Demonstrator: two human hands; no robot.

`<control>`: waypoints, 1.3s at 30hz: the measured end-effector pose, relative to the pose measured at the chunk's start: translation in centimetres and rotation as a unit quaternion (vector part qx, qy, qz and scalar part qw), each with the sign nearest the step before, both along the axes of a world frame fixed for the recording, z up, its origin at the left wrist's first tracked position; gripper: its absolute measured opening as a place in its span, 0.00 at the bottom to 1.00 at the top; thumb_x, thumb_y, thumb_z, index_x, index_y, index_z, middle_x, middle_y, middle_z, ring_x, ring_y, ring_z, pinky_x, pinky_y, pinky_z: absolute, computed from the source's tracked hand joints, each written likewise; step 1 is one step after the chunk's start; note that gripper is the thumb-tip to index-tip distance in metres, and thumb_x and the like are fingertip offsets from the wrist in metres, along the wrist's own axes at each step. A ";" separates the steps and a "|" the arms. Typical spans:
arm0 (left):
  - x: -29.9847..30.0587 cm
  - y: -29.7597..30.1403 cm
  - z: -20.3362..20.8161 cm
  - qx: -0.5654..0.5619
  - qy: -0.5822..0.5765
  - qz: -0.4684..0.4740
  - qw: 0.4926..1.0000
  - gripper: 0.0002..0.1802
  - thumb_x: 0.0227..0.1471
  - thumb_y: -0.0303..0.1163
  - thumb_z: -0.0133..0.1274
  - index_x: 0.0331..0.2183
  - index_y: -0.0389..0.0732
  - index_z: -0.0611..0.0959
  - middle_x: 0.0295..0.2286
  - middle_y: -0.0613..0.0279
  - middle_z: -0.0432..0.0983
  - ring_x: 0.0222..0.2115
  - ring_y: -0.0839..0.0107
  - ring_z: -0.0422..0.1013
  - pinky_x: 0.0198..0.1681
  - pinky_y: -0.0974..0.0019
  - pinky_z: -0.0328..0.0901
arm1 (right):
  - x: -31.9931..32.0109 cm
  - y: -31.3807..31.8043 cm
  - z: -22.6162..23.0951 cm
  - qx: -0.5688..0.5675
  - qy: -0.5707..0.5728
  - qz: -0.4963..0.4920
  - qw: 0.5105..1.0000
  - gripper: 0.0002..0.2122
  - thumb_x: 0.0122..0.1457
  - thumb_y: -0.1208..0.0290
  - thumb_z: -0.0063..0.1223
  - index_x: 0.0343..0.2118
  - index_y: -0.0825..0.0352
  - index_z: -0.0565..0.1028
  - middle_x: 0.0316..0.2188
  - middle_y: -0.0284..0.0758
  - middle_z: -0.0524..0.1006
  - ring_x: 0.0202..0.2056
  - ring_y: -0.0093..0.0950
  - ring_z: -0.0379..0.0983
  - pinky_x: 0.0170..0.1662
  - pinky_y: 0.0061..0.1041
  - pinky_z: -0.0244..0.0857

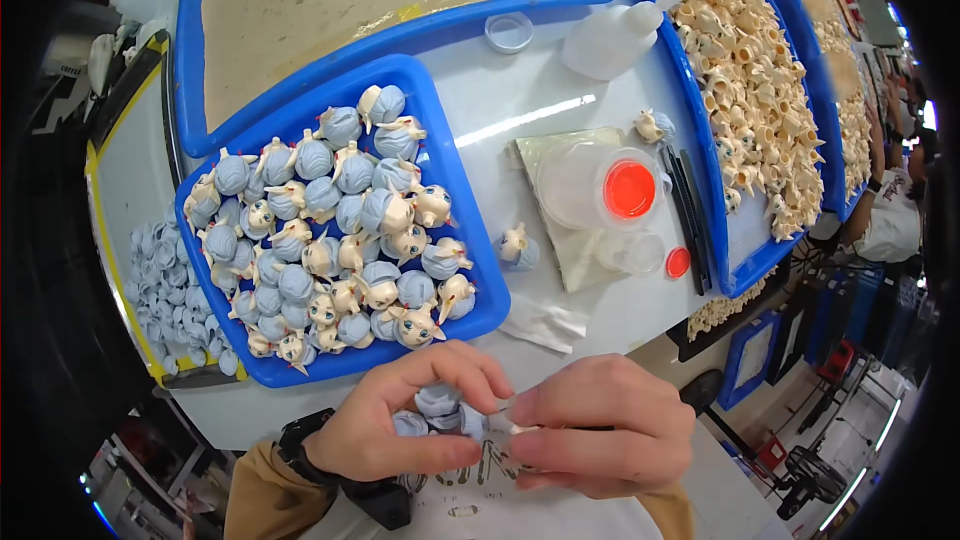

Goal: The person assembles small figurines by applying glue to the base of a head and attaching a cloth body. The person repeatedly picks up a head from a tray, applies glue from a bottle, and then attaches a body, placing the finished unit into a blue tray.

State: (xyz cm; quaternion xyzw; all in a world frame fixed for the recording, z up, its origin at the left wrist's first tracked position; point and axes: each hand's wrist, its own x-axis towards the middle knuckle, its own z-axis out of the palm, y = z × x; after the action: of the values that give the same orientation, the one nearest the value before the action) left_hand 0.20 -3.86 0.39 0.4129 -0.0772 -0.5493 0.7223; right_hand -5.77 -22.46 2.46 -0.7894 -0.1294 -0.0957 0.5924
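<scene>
Near the lower edge, my left hand [375,427] is curled round several blue-grey doll hair pieces [440,402]. Close beside it, my right hand [612,423] pinches a small cream-coloured doll part [522,430], mostly hidden by the fingers. The fingertips of both hands nearly meet. Just beyond them stands a blue tray [487,290] heaped with doll heads [416,324] that have blue-grey hair, painted eyes and pointed ears. Right of that tray, one more doll head [517,248] lies alone on the white table [480,165].
A clear jar [575,185] with a red-centred lid rests on a pale pad. Behind it are a white squeeze bottle [610,40] and a small clear dish [509,32]. Cream doll parts [750,70] fill a tray at right; loose hair pieces [165,285] pile at left. Another person [893,225] is far right.
</scene>
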 end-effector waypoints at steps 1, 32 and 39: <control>0.1 -0.1 0.2 -0.004 -0.005 0.001 1.000 0.18 0.42 0.23 0.53 0.38 0.37 0.70 0.38 0.60 0.64 0.39 0.75 0.61 0.43 0.71 0.55 | 0.0 0.2 -0.1 0.019 0.001 -0.006 1.000 0.08 0.39 0.74 0.63 0.22 0.68 0.75 0.26 0.39 0.73 0.26 0.28 0.70 0.24 0.21 0.63; -0.5 1.4 0.7 0.091 0.037 -0.041 0.994 0.18 0.46 0.28 0.51 0.41 0.34 0.70 0.34 0.61 0.70 0.35 0.78 0.66 0.38 0.74 0.60 | -1.2 1.2 -1.6 -0.081 -0.034 -0.058 0.994 0.25 0.30 0.49 0.63 0.24 0.68 0.73 0.12 0.25 0.65 0.12 0.19 0.58 0.13 0.16 0.47; 0.3 0.9 0.8 0.073 -0.004 -0.081 0.994 0.21 0.44 0.24 0.52 0.42 0.34 0.68 0.36 0.60 0.70 0.36 0.76 0.66 0.40 0.72 0.61 | -0.9 2.1 -2.7 -0.096 -0.127 -0.096 0.983 0.18 0.40 0.57 0.60 0.29 0.68 0.75 0.18 0.28 0.67 0.16 0.19 0.59 0.16 0.14 0.50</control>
State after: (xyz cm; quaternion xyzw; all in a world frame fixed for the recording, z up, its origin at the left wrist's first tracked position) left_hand 0.55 -2.93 1.21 0.4589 -0.0732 -0.6086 0.6431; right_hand -6.67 -20.39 -0.27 -0.8330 -0.1355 -0.2388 0.4804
